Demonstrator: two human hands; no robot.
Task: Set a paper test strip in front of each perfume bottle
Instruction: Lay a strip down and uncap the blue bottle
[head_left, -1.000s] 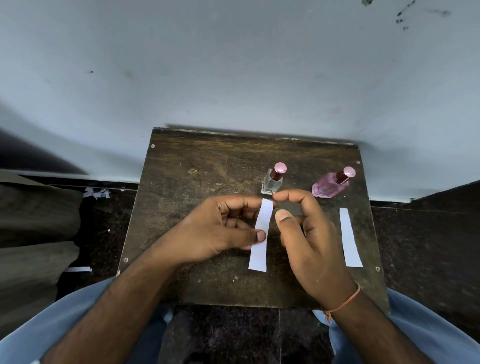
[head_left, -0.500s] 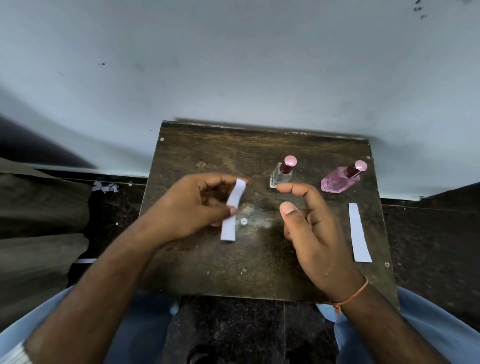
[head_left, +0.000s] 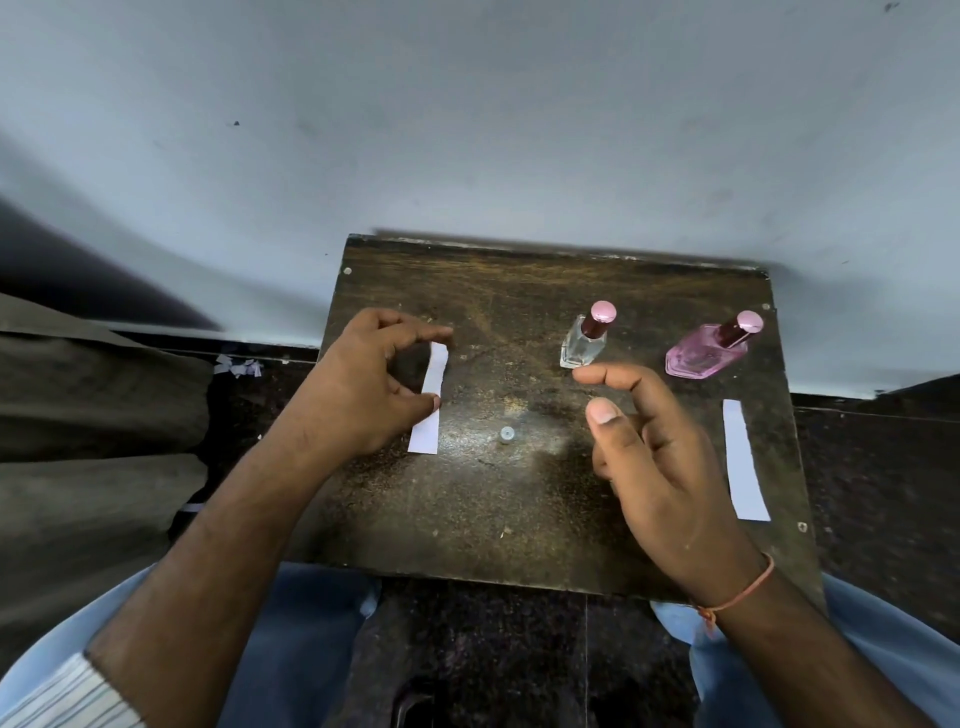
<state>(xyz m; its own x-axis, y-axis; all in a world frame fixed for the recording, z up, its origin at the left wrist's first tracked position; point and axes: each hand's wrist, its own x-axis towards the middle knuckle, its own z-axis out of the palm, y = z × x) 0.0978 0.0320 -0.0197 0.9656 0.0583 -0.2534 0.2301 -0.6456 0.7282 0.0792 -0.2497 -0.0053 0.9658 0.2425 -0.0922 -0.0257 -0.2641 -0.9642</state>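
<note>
Item: paper test strip (head_left: 430, 399), pinched in my left hand (head_left: 363, 384), long axis toward the wall, apparently touching the table (head_left: 519, 509). Clear perfume bottle (head_left: 586, 338) lies rightward, nearer my empty, slack right hand (head_left: 660, 462).

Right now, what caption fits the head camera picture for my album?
Left hand pinches a paper strip left of the clear bottle; another strip lies before the pink bottle.
</note>
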